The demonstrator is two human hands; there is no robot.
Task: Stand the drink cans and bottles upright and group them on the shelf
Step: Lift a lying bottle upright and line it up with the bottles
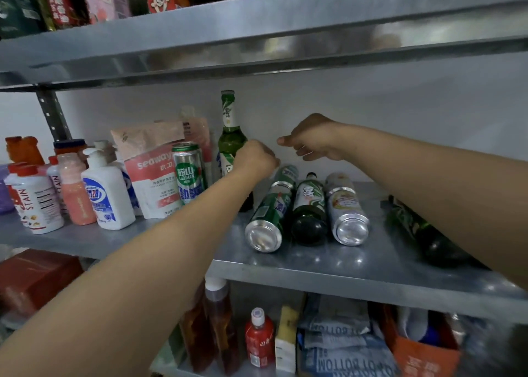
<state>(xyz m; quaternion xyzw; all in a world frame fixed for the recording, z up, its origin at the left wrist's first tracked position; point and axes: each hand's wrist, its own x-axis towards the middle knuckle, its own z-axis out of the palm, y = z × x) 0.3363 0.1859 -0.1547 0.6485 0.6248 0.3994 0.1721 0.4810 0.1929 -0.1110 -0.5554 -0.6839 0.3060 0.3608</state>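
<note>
On the metal shelf (328, 265) a green glass bottle (229, 125) stands upright at the back; my left hand (253, 159) grips its body. A green-and-silver can (188, 170) stands upright just left of it. Lying on their sides to the right are a green can (271, 213), a dark green bottle (310, 208) and a silver can (345, 210). Another dark bottle (420, 231) lies further right, partly hidden by my right forearm. My right hand (311, 139) hovers above the lying cans, fingers curled, holding nothing.
Cleaning bottles (105, 188) and a pink-white refill pouch (154, 165) crowd the shelf's left part. The upper shelf edge (257, 47) hangs low overhead. The lower shelf holds a red bottle (258, 339), amber bottles (220, 319) and packets.
</note>
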